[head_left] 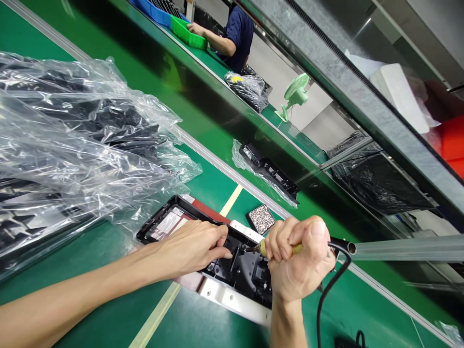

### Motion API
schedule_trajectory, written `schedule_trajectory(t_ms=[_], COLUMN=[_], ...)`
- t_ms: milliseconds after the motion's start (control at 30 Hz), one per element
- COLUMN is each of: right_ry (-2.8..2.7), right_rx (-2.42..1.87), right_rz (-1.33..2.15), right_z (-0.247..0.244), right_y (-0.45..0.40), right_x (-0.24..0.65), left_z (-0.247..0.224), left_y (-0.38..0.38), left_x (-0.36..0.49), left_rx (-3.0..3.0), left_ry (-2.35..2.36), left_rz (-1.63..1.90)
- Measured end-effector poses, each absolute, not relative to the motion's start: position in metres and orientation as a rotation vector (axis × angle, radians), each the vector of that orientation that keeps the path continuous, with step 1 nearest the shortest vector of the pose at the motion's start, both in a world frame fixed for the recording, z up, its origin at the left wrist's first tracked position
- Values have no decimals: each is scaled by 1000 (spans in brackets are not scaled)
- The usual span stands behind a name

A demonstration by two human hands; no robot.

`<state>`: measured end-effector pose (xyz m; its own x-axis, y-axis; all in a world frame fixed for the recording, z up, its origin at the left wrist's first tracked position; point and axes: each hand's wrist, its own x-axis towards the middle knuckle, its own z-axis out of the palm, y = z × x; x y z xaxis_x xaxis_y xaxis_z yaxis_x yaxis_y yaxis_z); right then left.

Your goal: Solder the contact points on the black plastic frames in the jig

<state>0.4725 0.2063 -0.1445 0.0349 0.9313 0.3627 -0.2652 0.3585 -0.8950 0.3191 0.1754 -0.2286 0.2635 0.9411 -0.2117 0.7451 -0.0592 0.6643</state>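
Observation:
A black plastic housing (248, 278) lies slanted in front of me on a fixture with a white block (232, 299) along its near side. My right hand (299, 261) is wrapped round the yellowish handle of a corded soldering iron (262, 248); its metal tip points left, down into the housing. My left hand (199, 244) rests over the middle of the housing, thumb and forefinger bent close together near the tip. Whatever lies between those fingers, if anything, is too small to make out. A black cord (321, 299) hangs from the iron's rear end.
Black parts in clear plastic bags (90, 130) cover the left. Beyond the fixture sit a small speckled box (261, 219) and a long black part (268, 169) on plastic film. A metal tube (350, 248) stands right. Across the line, a co-worker's hand (195, 29) touches a green bin (186, 36).

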Motion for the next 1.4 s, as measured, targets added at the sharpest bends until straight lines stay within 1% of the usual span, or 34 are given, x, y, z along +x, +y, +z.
schedule_trajectory(t_ms=[1400], right_ry=[-1177], right_rx=[-705], right_rz=[1105], right_z=[-145], right_y=[206], right_x=[471], left_z=[-233], left_y=[176], left_x=[319], left_rx=[1851], left_ry=[1522], left_rz=[361])
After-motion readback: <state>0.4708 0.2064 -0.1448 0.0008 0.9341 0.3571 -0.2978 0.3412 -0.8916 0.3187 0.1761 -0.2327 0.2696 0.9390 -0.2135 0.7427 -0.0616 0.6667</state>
